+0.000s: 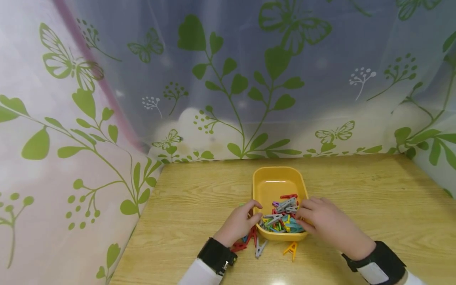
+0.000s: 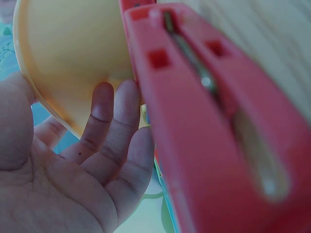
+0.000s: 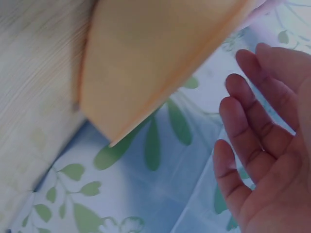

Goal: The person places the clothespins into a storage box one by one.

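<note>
A yellow plastic tub (image 1: pixel 279 173) holds a pile of coloured clothespins (image 1: pixel 285 217) in its near half. My left hand (image 1: pixel 239 221) is at the left rim, thumb and index finger reaching over it; its other fingers, loosely bent, lie along the tub's outer wall (image 2: pixel 73 48). A red clothespin (image 2: pixel 194 121) looms large beside those fingers in the left wrist view. Over the right rim is my right hand (image 1: pixel 329 223), its fingertips above the teal clothespins (image 1: pixel 293 226). In the right wrist view the fingers (image 3: pixel 243 131) are loosely bent and apart from the tub wall.
On the wooden table (image 1: pixel 199 190) lie a yellow clothespin (image 1: pixel 291 249), a grey clothespin (image 1: pixel 260 249) and several red ones left of the tub. A curtain (image 1: pixel 228 118) with leaves and butterflies hangs along the table's far edge and both sides.
</note>
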Demonstrator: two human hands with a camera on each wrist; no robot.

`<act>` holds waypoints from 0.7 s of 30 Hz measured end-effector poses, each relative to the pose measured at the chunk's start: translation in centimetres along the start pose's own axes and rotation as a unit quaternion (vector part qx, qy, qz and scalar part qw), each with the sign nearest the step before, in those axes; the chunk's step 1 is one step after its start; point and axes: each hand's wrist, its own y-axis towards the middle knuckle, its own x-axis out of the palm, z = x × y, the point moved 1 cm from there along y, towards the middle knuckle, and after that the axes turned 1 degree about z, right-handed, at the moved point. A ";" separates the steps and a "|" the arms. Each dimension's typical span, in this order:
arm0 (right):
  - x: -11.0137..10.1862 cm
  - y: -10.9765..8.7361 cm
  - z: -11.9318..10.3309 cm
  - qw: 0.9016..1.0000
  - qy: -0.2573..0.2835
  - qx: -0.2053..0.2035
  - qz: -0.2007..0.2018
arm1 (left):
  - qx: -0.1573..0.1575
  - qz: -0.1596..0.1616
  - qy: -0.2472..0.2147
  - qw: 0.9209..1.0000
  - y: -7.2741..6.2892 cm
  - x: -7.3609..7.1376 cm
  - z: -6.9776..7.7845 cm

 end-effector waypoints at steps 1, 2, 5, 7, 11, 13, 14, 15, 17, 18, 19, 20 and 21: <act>-0.1 0.0 -0.4 1.000 0.000 -0.020 0.012 | 0.000 0.000 0.001 1.000 0.0 0.0 0.0; -0.2 0.1 -0.8 0.999 0.004 -0.039 0.024 | 0.000 0.000 0.001 1.000 0.0 0.0 0.0; 0.0 0.0 -2.0 0.995 0.021 -0.091 0.046 | 0.001 -0.001 0.002 1.000 -0.1 -0.1 0.2; 0.4 -0.2 -2.9 0.992 0.034 -0.116 0.048 | 0.002 0.000 0.003 1.000 0.0 -0.1 0.2; 1.3 -0.7 -4.3 0.990 0.054 -0.134 0.009 | 0.000 0.000 0.006 1.000 -0.1 -0.1 0.3; 1.8 -1.0 -4.7 0.990 0.062 -0.126 -0.026 | -0.002 0.000 0.007 1.000 -0.1 -0.1 0.3; 2.0 -1.2 -4.9 0.990 0.067 -0.117 -0.045 | -0.002 -0.001 0.007 1.000 -0.1 -0.1 0.3; 2.3 -1.2 -5.1 0.990 0.068 -0.108 -0.062 | -0.003 -0.002 0.007 1.000 -0.1 -0.1 0.3; 2.6 -1.4 -5.3 0.990 0.071 -0.085 -0.091 | -0.002 -0.002 0.007 1.000 -0.1 -0.1 0.3; 2.7 -1.4 -5.4 0.989 0.072 -0.071 -0.103 | -0.001 -0.002 0.008 1.000 -0.1 -0.1 0.3; 2.8 -1.5 -5.5 0.989 0.072 -0.057 -0.115 | -0.001 -0.002 0.007 1.000 -0.1 -0.1 0.3; 2.9 -1.5 -5.5 0.989 0.070 -0.045 -0.126 | 0.000 -0.001 0.008 1.000 -0.1 -0.1 0.3; 3.0 -1.5 -5.6 0.988 0.067 -0.035 -0.133 | 0.000 -0.001 0.009 1.000 -0.1 -0.1 0.3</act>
